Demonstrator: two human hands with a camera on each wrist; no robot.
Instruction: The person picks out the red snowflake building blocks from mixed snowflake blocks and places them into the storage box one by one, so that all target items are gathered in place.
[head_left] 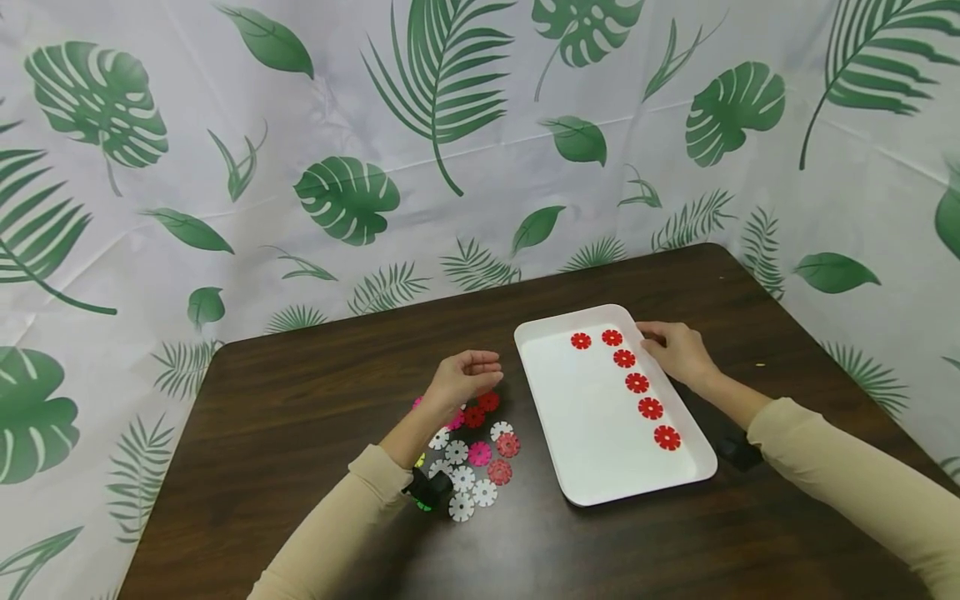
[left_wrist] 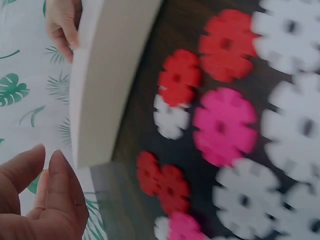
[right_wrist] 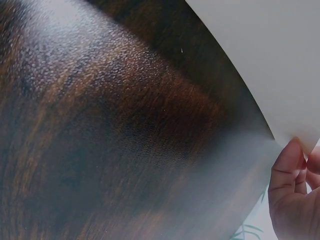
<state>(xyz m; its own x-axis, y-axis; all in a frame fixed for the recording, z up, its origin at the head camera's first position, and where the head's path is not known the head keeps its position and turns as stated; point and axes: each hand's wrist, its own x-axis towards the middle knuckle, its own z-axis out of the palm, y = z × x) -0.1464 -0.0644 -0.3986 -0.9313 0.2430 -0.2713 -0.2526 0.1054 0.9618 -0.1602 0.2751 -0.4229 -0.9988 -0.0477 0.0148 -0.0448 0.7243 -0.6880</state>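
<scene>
My right hand point(head_left: 679, 353) pinches the right rim of a white tray point(head_left: 592, 433) near its far corner; the right wrist view shows the thumb point(right_wrist: 289, 162) against the tray's edge. Inside the tray, several red notched discs point(head_left: 637, 383) run along its right and far sides. My left hand point(head_left: 467, 379) is left of the tray, above the far end of a group of loose discs. Its thumb and fingers point(left_wrist: 62, 195) are extended with a small gap between them and nothing in it. White discs point(head_left: 463, 478), pink discs point(head_left: 479, 453) and red discs point(head_left: 488, 401) lie below, partly hidden by the left forearm.
The dark wooden table point(head_left: 300, 433) stands against a white cloth point(head_left: 300, 125) printed with green leaves. A green disc point(head_left: 423, 505) and a yellow disc point(head_left: 420, 460) show beside the left wrist. Dark wrist cameras point(head_left: 738, 452) are strapped on both arms.
</scene>
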